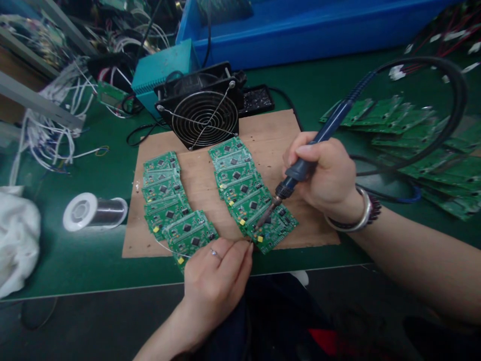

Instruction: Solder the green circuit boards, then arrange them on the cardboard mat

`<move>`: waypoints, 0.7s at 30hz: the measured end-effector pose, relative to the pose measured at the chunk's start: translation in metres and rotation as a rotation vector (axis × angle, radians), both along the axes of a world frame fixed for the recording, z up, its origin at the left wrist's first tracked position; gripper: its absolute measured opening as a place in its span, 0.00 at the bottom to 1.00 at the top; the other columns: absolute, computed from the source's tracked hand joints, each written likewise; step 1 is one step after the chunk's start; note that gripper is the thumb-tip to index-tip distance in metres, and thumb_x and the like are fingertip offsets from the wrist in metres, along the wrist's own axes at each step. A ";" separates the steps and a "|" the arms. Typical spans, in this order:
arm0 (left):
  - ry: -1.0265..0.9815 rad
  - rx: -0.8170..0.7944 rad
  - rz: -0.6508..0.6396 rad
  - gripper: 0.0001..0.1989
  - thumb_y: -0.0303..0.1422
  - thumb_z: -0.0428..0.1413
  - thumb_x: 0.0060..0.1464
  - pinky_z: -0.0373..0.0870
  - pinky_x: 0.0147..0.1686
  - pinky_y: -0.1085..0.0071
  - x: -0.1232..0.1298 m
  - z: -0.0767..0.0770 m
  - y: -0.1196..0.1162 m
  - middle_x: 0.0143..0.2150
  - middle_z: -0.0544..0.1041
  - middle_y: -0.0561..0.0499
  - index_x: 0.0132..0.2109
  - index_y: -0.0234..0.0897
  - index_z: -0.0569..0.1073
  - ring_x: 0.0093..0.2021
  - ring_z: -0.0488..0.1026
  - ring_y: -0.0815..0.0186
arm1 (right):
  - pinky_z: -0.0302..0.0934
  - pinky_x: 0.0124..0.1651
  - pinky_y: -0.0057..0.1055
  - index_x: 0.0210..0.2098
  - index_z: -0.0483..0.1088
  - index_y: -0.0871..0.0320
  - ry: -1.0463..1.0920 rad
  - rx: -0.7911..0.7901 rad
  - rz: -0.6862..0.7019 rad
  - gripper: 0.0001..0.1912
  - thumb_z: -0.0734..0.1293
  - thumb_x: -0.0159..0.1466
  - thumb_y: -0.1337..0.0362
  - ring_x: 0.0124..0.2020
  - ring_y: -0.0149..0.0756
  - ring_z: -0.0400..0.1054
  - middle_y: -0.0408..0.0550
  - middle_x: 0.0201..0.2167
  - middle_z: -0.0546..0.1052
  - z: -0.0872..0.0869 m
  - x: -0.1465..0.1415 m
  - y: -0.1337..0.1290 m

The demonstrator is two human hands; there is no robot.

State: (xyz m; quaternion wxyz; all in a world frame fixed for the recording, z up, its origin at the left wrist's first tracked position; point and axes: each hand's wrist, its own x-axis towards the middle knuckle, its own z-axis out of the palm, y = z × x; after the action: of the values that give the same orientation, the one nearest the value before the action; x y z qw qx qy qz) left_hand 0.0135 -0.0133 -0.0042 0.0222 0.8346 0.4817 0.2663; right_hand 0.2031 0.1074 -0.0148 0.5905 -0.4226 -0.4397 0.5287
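My right hand (325,173) grips a blue soldering iron (302,168) like a pen. Its tip points down at the nearest green circuit board (276,228) in the right-hand row, close to a yellow part on that board. My left hand (218,276) is closed in a pinch at the left edge of this board. A thin solder wire (163,246) runs over the left-hand row of circuit boards (169,214) and under my left hand; its end by the fingertips is hard to make out. Both rows overlap on a cardboard sheet (201,185).
A black fan (205,123) stands behind the boards, beside a teal box (165,67). The solder spool (107,211) lies on the left. More circuit boards (432,150) are stacked at right, under the iron's looping cable (460,110). A blue bin (300,45) sits at the back.
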 end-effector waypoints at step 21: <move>0.006 0.010 0.006 0.06 0.26 0.54 0.62 0.63 0.25 0.72 0.001 -0.002 0.000 0.25 0.71 0.55 0.36 0.36 0.72 0.24 0.68 0.70 | 0.50 0.20 0.35 0.15 0.66 0.52 0.032 0.057 0.070 0.12 0.65 0.54 0.60 0.18 0.30 0.55 0.44 0.16 0.60 -0.012 0.006 0.006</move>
State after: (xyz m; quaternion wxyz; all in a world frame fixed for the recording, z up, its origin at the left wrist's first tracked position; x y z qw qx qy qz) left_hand 0.0143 -0.0133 -0.0061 0.0157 0.8341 0.4827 0.2663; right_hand 0.2092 0.1132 -0.0272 0.5904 -0.3815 -0.4594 0.5430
